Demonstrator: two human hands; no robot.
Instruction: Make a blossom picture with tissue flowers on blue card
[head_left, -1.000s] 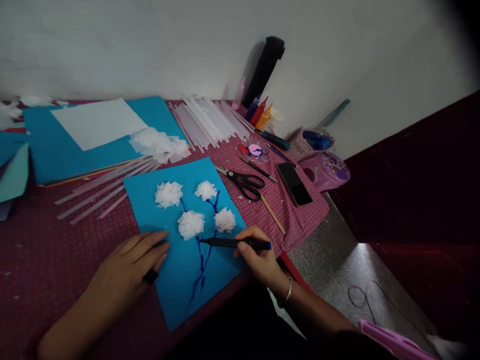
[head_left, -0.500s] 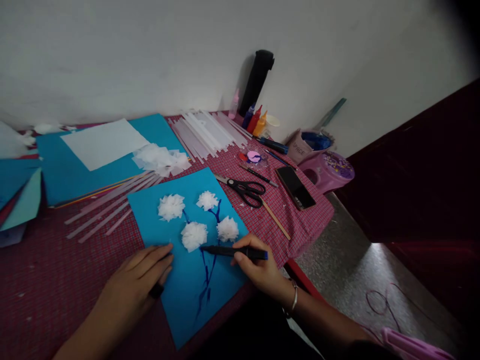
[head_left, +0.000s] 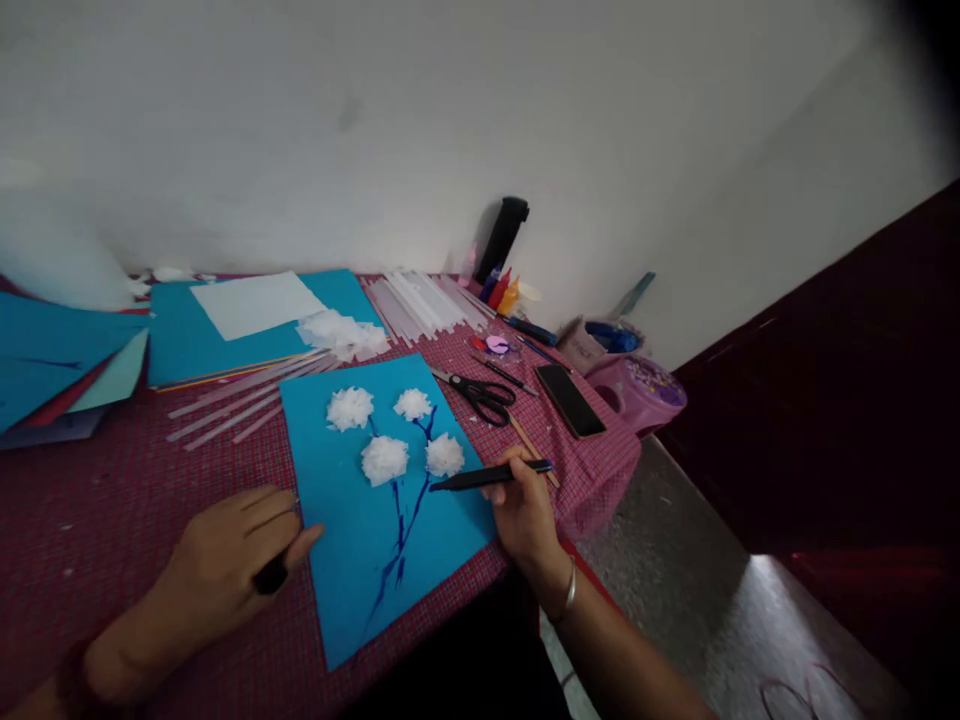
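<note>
A blue card sheet [head_left: 352,530] lies on the red checked table, with several white tissue flowers [head_left: 384,459] glued on and dark blue stems drawn below them. My right hand [head_left: 521,510] grips a black marker [head_left: 487,476], its tip near the right flower's stem. My left hand [head_left: 229,555] rests at the sheet's left edge, fingers curled round a small black marker cap [head_left: 270,576].
Black scissors [head_left: 480,393], a wooden stick and a dark phone [head_left: 570,399] lie right of the sheet. White paper strips [head_left: 420,300], tissue scraps, paint bottles [head_left: 501,290] and a black flask [head_left: 502,240] sit at the back. Blue card stacks lie left. The table edge drops off at right.
The view has tilted up and pulled back. My right hand has lifted the marker off the stem and drawn right. My left hand has slid left off the sheet's face to its edge.
</note>
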